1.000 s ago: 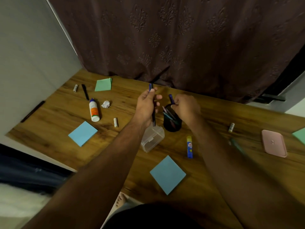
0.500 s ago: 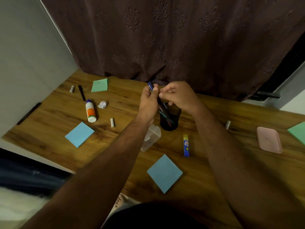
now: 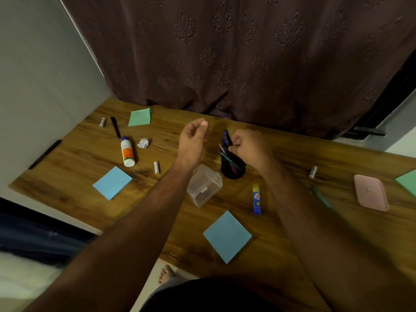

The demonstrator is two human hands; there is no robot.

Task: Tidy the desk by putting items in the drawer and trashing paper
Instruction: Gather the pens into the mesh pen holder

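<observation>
My right hand [image 3: 247, 147] pinches a dark blue pen [image 3: 227, 137] whose lower end stands in the black pen cup [image 3: 233, 168] with several other pens. My left hand [image 3: 193, 137] hovers to the left of the cup, fingers loosely curled, holding nothing. A crumpled white paper ball [image 3: 143, 143] lies at the back left. A clear plastic box [image 3: 203, 185] lies on its side just in front of the cup, partly under my left forearm.
On the wooden desk [image 3: 281, 212] lie a glue bottle [image 3: 127, 153], a black pen [image 3: 115, 127], a glue stick [image 3: 256, 199], three small batteries, two blue note pads [image 3: 227, 236], green pads, a teal pen [image 3: 322, 197] and a pink case [image 3: 370, 192]. A dark curtain hangs behind.
The pen passed from my left hand to my right hand, which lowered it into the cup. My left hand let go and drew away to the left.
</observation>
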